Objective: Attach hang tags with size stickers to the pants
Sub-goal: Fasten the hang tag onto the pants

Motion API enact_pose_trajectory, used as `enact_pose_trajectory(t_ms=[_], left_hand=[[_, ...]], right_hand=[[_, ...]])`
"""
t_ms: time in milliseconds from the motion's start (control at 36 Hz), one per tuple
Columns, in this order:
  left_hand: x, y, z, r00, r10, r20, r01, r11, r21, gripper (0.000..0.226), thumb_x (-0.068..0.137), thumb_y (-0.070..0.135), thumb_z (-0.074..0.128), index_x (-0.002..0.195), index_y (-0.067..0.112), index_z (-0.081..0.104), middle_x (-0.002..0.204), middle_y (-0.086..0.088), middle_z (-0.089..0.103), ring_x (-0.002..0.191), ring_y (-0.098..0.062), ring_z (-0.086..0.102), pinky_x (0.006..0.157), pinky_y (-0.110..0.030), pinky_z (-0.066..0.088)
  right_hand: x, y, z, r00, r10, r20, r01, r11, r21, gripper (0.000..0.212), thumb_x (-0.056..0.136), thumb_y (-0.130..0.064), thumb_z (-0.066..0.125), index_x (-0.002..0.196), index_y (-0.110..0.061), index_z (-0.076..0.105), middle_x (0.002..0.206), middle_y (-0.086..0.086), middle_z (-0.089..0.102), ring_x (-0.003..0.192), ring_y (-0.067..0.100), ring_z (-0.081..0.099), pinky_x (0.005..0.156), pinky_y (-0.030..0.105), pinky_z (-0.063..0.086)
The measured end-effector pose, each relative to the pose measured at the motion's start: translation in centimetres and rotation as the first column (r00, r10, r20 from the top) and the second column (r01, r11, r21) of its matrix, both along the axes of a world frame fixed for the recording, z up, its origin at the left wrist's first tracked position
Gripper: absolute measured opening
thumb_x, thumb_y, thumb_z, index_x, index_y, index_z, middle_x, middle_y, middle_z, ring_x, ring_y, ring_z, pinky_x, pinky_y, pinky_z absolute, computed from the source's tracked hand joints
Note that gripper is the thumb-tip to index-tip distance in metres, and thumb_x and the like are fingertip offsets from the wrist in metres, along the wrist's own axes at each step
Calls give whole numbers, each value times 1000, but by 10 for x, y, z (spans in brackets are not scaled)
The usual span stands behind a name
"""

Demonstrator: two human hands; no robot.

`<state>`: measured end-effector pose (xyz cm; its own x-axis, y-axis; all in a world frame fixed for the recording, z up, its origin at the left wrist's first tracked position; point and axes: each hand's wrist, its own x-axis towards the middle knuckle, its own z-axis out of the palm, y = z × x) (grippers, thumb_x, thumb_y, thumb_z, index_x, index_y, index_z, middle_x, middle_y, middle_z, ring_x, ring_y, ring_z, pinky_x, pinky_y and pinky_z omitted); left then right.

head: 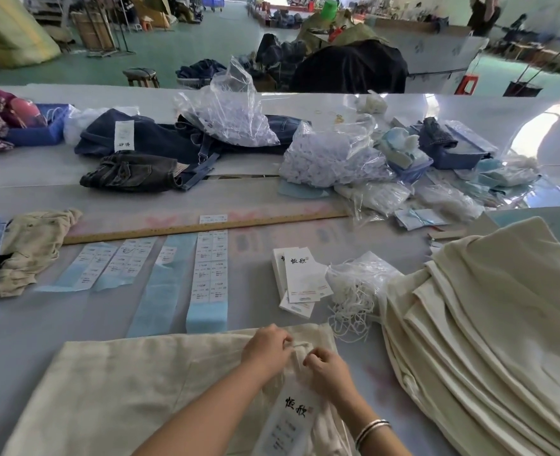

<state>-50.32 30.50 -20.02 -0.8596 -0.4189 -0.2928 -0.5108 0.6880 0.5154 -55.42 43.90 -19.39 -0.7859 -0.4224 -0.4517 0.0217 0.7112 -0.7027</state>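
Left hand (265,348), right hand (328,368) close together, fingers curled.

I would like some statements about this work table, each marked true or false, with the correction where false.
1. Both hands work at the waistband of the cream pants. True: the left hand and right hand have their fingers curled there, on what looks like a cord.
2. A hang tag lies on the pants between the forearms. True.
3. The sticker strips lie on the stack of folded pants. False: they lie flat on the table, left of the spare hang tags.
4. The wooden ruler stands upright. False: it lies flat, beyond the strips.
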Motion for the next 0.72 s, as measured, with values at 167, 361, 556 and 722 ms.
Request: enact_pose_trajectory(t_ms=[167, 361, 556, 722], left_hand=[[-14, 3, -7, 998, 50, 41, -51, 999, 2, 22, 89, 36, 58, 105, 25, 68, 113, -1, 61, 106, -20, 58, 90, -32, 49], [-20, -9, -10, 987, 143, 66, -155, 960, 232, 21, 90, 32, 61, 104, 18, 66, 109, -1, 68, 102, -18, 61, 88, -28, 46], [-14, -18, -1, 995, 87, 45, -98, 922, 375, 22, 91, 32, 61, 105, 16, 66, 109, -1, 68, 97, -13, 60, 88, -25, 45], [-6, -20, 7, 998, 54, 6, -52, 906, 419, 17, 91, 27, 60, 102, 15, 66, 110, -3, 67, 103, -17, 61, 92, -28, 45]], right_hand=[[-8, -4, -9, 999, 52, -15, -50, 992, 120, 19, 85, -19, 50, 66, -19, 51, 66, -1, 55, 69, 15, 48, 59, 25, 34], [-16, -13, -10, 989, 124, -78, -106, 975, 196, 40, 90, -38, 51, 55, -20, 44, 55, -10, 48, 51, 3, 40, 42, 16, 26], [-5, -19, -12, 983, 14, -182, 2, 996, 89, 38, 87, -29, 56, 52, -18, 44, 47, -6, 44, 44, 5, 34, 43, 21, 24], [1, -20, -8, 977, -32, -211, 26, 999, -34, 35, 88, -31, 59, 58, -14, 56, 46, -8, 47, 40, 2, 40, 41, 16, 31]])
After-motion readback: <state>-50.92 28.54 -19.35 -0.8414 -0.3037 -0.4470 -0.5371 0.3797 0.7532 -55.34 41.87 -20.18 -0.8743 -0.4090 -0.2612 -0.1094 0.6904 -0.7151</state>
